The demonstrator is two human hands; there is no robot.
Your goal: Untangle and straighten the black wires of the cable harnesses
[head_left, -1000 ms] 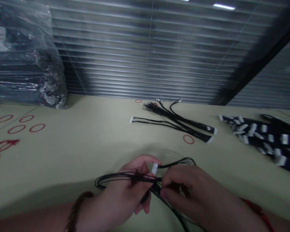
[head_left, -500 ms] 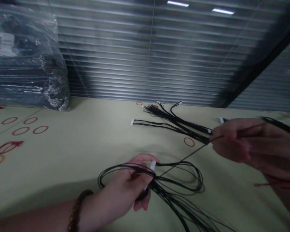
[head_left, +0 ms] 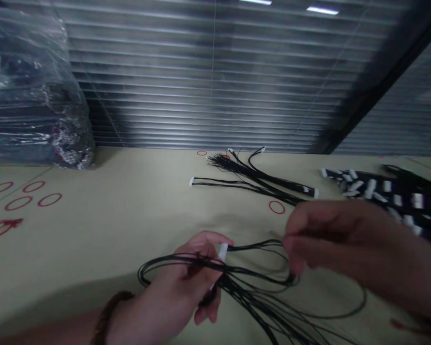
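My left hand [head_left: 187, 287] is closed around a bundle of thin black wires [head_left: 251, 282] with a white connector [head_left: 222, 250] at my fingertips. The wires loop out to both sides of the hand and trail toward the lower right. My right hand [head_left: 341, 242] is blurred, just right of the loop, with its fingers pinched together near the loop's right end. One thin black wire [head_left: 345, 311] curves below that hand.
More black wire harnesses with white connectors [head_left: 258, 179] lie further back on the pale green table [head_left: 129, 215]. A pile of similar harnesses [head_left: 388, 194] lies at the right. A plastic-wrapped stack [head_left: 32, 96] stands at the back left. Blinds close off the back.
My right hand pulled one wire out to the right, away from the bundle, then came back left to the loop. My left hand kept its hold on the bundle.
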